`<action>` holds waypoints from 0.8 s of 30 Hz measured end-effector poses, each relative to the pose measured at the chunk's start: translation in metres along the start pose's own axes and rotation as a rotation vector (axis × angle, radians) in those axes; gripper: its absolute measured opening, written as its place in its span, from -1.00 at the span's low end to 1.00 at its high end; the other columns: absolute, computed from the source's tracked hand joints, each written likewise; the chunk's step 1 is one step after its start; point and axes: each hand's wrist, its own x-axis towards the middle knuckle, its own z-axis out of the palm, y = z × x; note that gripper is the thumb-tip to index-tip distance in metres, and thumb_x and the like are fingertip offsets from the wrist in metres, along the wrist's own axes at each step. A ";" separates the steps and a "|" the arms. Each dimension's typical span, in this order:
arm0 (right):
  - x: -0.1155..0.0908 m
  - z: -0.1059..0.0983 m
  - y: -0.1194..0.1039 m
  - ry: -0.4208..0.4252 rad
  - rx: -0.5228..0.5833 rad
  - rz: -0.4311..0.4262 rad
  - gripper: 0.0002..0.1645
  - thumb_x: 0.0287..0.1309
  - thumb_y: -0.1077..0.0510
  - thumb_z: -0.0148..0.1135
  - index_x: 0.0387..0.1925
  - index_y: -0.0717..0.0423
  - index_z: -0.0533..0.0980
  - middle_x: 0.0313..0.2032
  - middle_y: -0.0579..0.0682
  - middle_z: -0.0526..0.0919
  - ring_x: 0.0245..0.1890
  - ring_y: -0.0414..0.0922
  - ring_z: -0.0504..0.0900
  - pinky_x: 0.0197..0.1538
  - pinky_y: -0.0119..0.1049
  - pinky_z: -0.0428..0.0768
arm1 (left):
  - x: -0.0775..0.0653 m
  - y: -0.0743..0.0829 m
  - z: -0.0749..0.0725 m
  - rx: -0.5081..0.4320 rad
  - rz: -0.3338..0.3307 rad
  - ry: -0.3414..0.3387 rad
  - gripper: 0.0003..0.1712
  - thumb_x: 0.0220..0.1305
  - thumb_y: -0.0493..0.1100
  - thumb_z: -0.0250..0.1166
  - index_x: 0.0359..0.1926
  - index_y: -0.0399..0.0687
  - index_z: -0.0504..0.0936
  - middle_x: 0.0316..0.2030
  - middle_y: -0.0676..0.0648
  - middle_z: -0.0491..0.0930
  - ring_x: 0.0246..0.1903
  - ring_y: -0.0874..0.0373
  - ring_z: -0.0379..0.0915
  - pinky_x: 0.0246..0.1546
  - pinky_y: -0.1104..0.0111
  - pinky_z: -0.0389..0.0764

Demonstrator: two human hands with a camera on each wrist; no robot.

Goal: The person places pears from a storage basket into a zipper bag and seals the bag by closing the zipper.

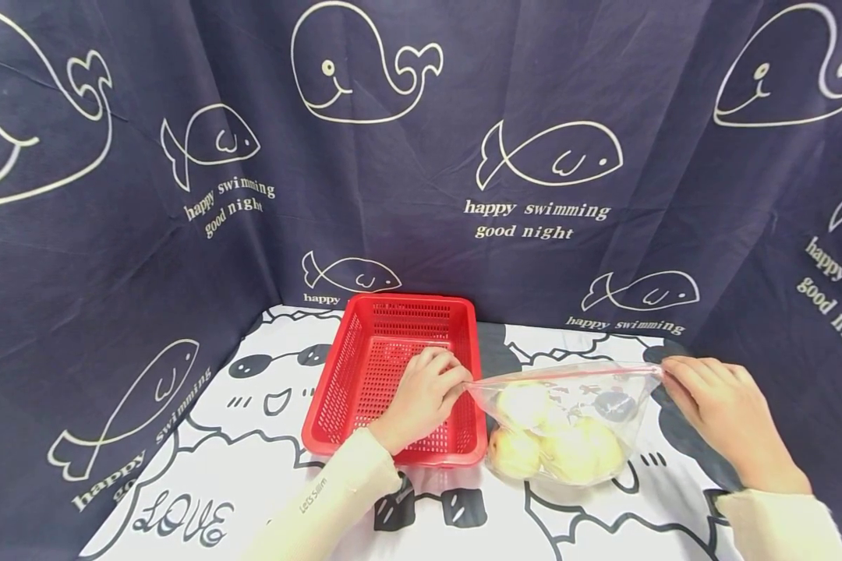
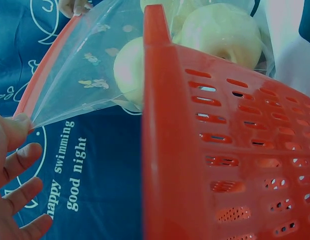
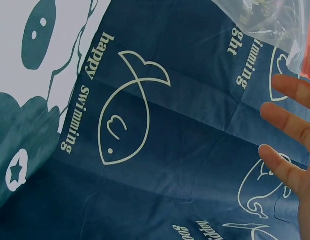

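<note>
A clear zip bag (image 1: 613, 448) with a red zip strip holds several round, pale yellow fruits (image 1: 515, 453); I cannot tell their exact kind. My left hand (image 1: 428, 389) reaches over the basket's right side and pinches the bag's left top corner. At the opposite end of the strip, my right hand (image 1: 726, 413) pinches the other corner. The strip stretches between both hands, while the fruit end of the bag hangs low by the table. In the left wrist view, thumb and index finger grip the strip and the other fingers (image 2: 25, 192) spread apart.
A red perforated plastic basket (image 1: 326, 389) stands left of the bag, its right wall close to the fruits. Under everything lies a white cloth with black cartoon drawings (image 1: 252, 460). Dark blue curtains (image 1: 407, 195) printed with fish and whales enclose the back and sides.
</note>
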 end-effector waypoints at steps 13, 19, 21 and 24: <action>-0.006 0.002 -0.005 -0.065 0.108 0.177 -0.55 0.49 -0.06 0.00 -0.14 0.26 0.58 -0.27 0.16 0.66 -0.26 0.11 0.55 -0.08 -0.12 0.33 | -0.001 0.002 0.001 -0.041 -0.014 -0.003 -0.87 0.24 -0.20 0.38 -0.19 0.08 0.67 -0.19 0.06 0.56 0.02 0.09 0.42 -0.02 0.16 0.45; -0.012 0.006 -0.017 -0.127 0.315 0.484 -0.76 0.34 0.29 0.16 0.02 0.24 0.47 -0.07 -0.64 0.48 -0.04 -0.61 0.38 -0.12 -0.54 0.22 | 0.000 0.008 0.002 -0.135 -0.116 -0.063 -0.89 0.35 -0.17 0.27 -0.13 -0.02 0.59 -0.16 0.02 0.61 0.01 0.07 0.47 0.10 0.16 0.46; -0.013 0.009 -0.019 -0.111 0.388 0.549 -0.76 0.36 0.31 0.12 0.02 0.29 0.43 -0.06 -0.76 0.41 -0.03 -0.74 0.33 -0.13 -0.60 0.24 | 0.000 0.011 0.003 -0.207 -0.180 -0.093 -0.89 0.40 -0.17 0.22 -0.11 -0.05 0.56 -0.17 0.00 0.62 -0.02 0.07 0.51 0.11 0.19 0.48; -0.015 0.015 -0.020 -0.081 0.506 0.611 -0.74 0.38 0.35 0.08 0.05 0.34 0.40 -0.08 -0.71 0.48 -0.07 -0.70 0.43 -0.08 -0.72 0.26 | -0.001 0.015 0.005 -0.348 -0.291 -0.126 -0.87 0.45 -0.17 0.16 -0.05 -0.06 0.52 -0.17 -0.03 0.64 -0.07 0.10 0.58 0.07 0.24 0.54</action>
